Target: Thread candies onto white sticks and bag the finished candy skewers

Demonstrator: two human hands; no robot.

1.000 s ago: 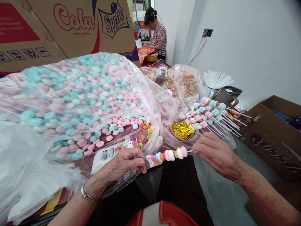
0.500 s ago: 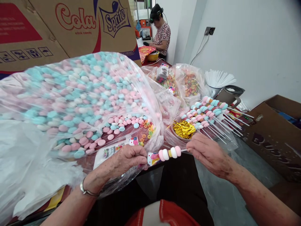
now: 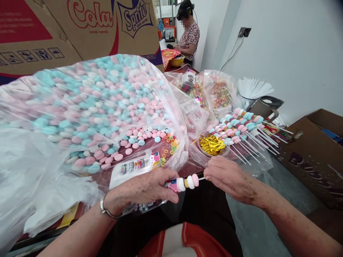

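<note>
My left hand (image 3: 146, 189) is closed round a small printed wrapper at the near table edge. A candy skewer (image 3: 187, 182) with pink and white discs goes into that wrapper. My right hand (image 3: 227, 176) pinches the skewer's white stick at its right end. Both hands sit just in front of my lap. Loose pink, blue and white candy discs (image 3: 139, 139) and small ring candies (image 3: 167, 150) lie on the table behind my left hand. A stack of printed wrappers (image 3: 136, 167) lies beside them.
A big clear bag of pastel candies (image 3: 88, 103) fills the left. Finished skewers (image 3: 241, 126) lie at right, beside a dish of gold twist ties (image 3: 212, 144), white sticks (image 3: 253, 89) and bags of coloured candy (image 3: 218, 94). Cardboard boxes (image 3: 311, 157) flank the table. Another person (image 3: 189, 34) works at the back.
The skewer has slid further left into the wrapper: fewer candies show now. My right hand followed it leftward, and my left hand closed more over the wrapper.
</note>
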